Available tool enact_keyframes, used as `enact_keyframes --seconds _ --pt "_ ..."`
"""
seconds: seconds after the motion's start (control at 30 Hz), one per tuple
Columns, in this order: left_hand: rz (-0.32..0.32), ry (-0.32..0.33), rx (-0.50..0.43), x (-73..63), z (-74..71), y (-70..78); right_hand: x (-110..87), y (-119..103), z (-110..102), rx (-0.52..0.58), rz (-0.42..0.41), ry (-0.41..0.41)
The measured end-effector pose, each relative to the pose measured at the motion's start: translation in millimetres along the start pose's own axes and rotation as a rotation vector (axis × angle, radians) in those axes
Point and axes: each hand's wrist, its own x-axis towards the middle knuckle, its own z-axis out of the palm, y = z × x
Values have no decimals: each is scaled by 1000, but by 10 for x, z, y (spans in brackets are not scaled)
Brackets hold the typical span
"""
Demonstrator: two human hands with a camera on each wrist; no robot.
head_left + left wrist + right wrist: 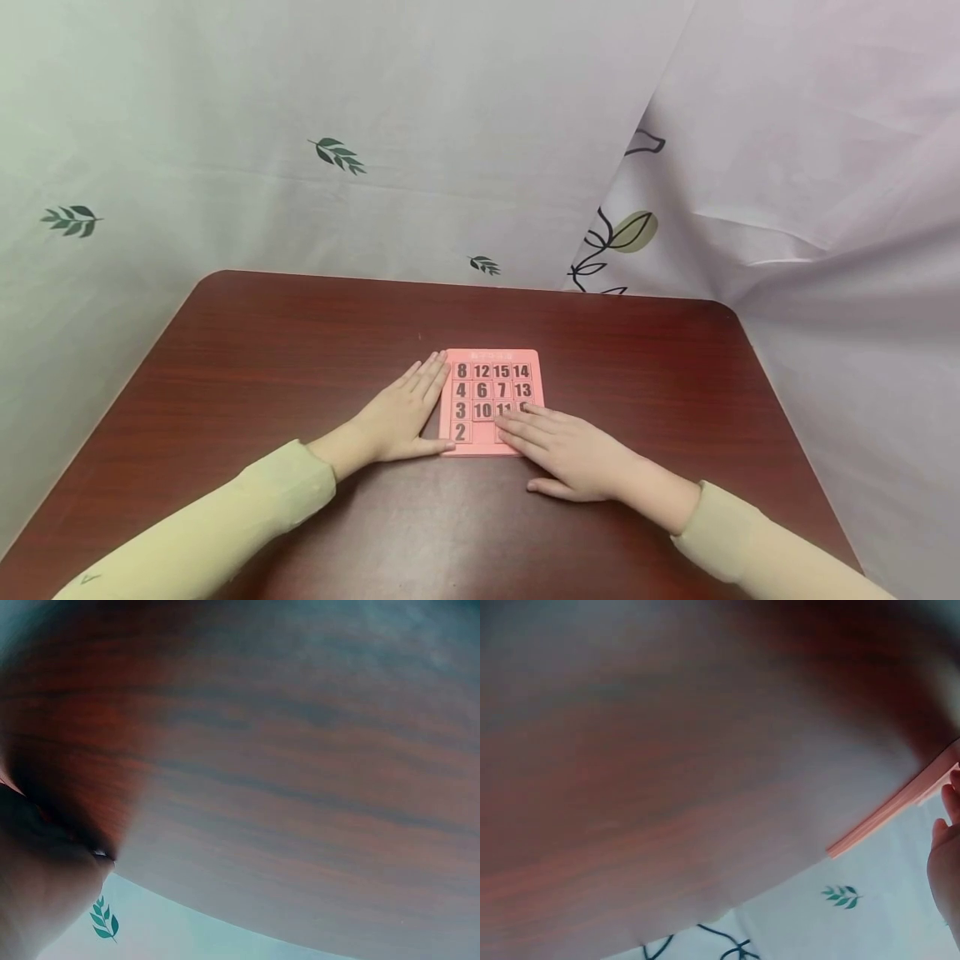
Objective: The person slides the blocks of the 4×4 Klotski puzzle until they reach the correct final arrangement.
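A pink number slide puzzle lies flat on the table, with black-numbered tiles in rows. Its top row reads 8, 12, 15, 14, and a gap shows in the bottom row beside tile 2. My left hand rests along the puzzle's left edge, fingers straight, thumb at the lower left corner. From the right, my right hand reaches over the lower right tiles, its extended fingertips touching them near 11. Those fingers hide part of the lower right tiles. In the right wrist view, the puzzle's pink edge shows beside part of my right hand.
The dark red wood-grain table has rounded far corners. Behind it hangs a pale curtain with green leaf prints, and another cloth drapes on the right side. Wood grain fills most of the left wrist view.
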Motion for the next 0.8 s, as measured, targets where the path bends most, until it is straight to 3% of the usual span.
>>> enact_keyframes --seconds 0.2,0.63,0.8 --pt "0 -1 -6 0 -2 -2 -26 10 3 3 -4 43" --pt "7 -3 7 -10 -19 -3 479 -75 -16 10 -88 -18" --pt "4 -13 6 -12 -28 2 551 -84 2 3 -79 -61"
